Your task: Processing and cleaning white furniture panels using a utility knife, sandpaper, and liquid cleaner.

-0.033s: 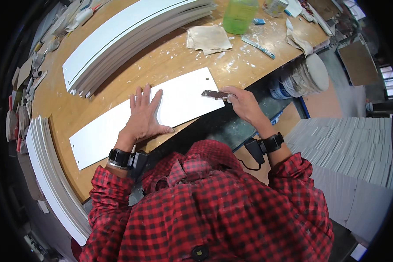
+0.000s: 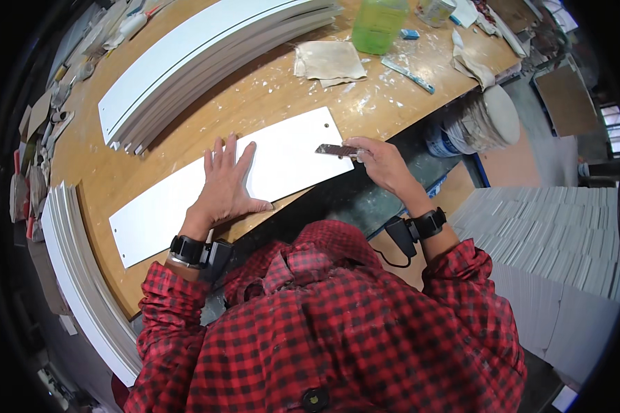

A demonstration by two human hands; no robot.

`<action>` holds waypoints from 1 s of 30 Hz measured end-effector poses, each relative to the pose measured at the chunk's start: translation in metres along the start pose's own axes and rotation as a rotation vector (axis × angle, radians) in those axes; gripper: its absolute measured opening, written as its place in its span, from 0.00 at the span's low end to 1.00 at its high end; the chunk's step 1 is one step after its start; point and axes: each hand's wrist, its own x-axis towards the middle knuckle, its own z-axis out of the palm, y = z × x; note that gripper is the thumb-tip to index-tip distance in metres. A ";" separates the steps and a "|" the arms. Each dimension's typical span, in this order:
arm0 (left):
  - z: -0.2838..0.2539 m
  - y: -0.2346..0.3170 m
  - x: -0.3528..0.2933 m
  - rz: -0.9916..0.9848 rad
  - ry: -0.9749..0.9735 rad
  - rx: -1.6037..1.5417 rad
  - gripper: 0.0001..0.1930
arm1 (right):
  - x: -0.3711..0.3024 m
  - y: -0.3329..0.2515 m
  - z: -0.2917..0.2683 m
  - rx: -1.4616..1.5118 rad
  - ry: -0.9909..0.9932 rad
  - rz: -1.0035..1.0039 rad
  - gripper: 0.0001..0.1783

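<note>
The white board [image 2: 289,155] has stayed put under the left hand [image 2: 226,186], which lies flat with fingers wide. The right hand [image 2: 384,165] has its grip closed on a knife [image 2: 336,150]. Only the knife's tip has moved, a tiny bit, so work at that end seems to be still going on. I count one tabletop [image 2: 179,155] under the board, two board stacks, one ahead [image 2: 213,55] of the left hand and one left [image 2: 72,268] of it, one loose board, two hands, one knife.
</note>
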 end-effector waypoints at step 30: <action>0.001 0.004 0.005 -0.074 -0.064 0.055 0.67 | -0.001 0.024 0.010 -0.043 -0.022 -0.409 0.14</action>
